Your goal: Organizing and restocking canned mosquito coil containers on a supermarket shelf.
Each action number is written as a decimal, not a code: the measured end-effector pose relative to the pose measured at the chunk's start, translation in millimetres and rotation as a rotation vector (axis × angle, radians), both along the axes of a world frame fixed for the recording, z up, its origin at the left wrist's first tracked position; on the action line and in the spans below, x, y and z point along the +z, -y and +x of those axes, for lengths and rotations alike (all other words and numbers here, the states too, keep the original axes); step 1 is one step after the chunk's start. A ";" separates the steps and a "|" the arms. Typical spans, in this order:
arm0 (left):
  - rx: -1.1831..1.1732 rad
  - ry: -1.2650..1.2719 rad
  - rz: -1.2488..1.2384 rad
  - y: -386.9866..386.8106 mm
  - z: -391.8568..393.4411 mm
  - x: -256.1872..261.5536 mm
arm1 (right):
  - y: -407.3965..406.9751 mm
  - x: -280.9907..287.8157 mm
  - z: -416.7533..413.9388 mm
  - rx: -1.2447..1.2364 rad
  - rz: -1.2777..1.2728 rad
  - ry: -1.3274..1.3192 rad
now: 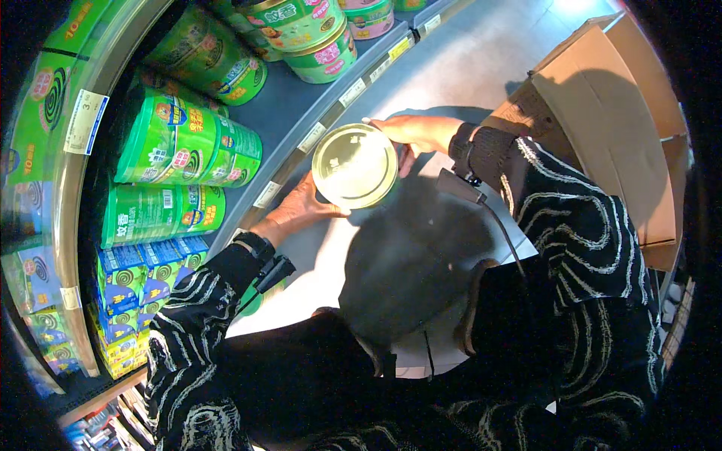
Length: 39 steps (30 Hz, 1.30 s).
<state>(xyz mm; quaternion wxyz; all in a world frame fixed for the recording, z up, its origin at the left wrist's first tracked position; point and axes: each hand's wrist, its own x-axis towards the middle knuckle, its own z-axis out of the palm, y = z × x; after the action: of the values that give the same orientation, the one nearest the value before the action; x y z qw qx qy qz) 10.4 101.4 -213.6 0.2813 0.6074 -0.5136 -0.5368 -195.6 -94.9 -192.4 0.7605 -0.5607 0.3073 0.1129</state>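
Observation:
Between my two hands is a round tin (355,166), its pale gold metal end facing up towards me. My left hand (302,206) grips it from the lower left, thumb along the near rim. On its far right side my right hand (414,135) holds the edge, with some fingers hidden beneath. The tin's side wall cannot be seen. To the left, green tubs of mosquito coils (189,141) stand on a shelf (287,107). Green and pink tins (318,53) are stacked farther back on it.
Price tags (352,93) line the shelf's curved front edge. Blue and green boxes of coils (138,276) are stacked at its near end. A higher shelf edge (73,186) juts out at left. An opened cardboard box (609,124) stands on the floor at right.

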 end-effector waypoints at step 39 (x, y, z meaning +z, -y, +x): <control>0.358 -0.410 -0.024 33.7 4.6 158.0 | 56.3 82.7 12.1 0.014 0.143 0.282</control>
<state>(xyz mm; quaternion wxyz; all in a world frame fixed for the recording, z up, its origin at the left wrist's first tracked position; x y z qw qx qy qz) 15.1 67.8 -55.6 0.4771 0.5639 -0.3365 -0.5841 -183.6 -151.3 -109.7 0.8334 -0.5174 0.1846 0.0600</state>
